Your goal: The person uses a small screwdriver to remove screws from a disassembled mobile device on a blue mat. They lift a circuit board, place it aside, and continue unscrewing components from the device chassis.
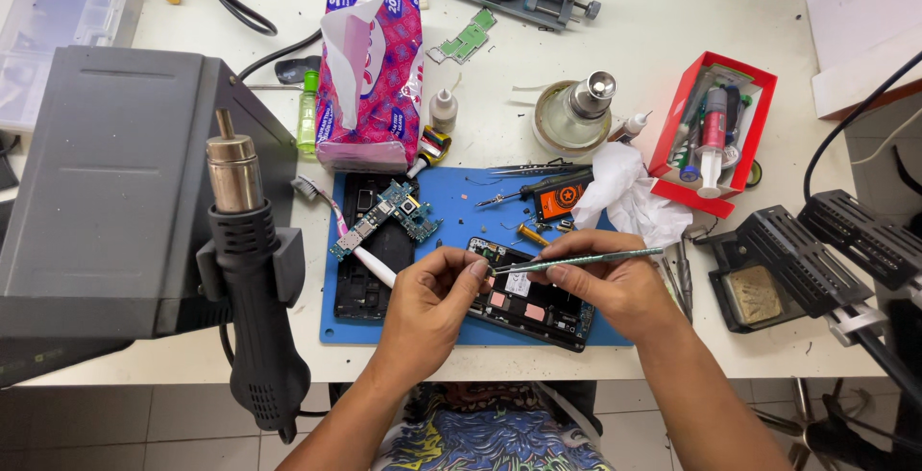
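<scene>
The work in hand is fine picking inside an opened phone (533,300), which is lying on the blue mat (451,197) at the six o'clock edge of the table (653,39), directly in front of the person.

The right hand (615,289) is gripping a pair of tweezers (576,262), with fingers and thumb pinched together on the shaft. The tweezers are lying nearly level, their tips pointing toward nine o'clock and meeting the upper left corner of the phone.

The left hand (432,303) is closing thumb and forefinger together at that same corner, just beside the tweezer tips. Whether a small part is being held between those fingertips cannot be told.

At nine o'clock from the phone, a second phone shell (363,284) is lying on the mat with a circuit board (386,218) resting tilted across its upper end. At twelve o'clock from the hands, a small screwdriver (526,188) and a crumpled tissue (629,193) are lying near each other. A red tray (759,111) of tubes is sitting at two o'clock, and a hot-air gun (252,269) is hanging in its holder at nine o'clock.

Judged from this, the step is the seating or lifting of a small part at the corner. The next move is calling for a steady left-hand brace and a light, controlled tweezer grip, because the neighbouring parts are close.
</scene>
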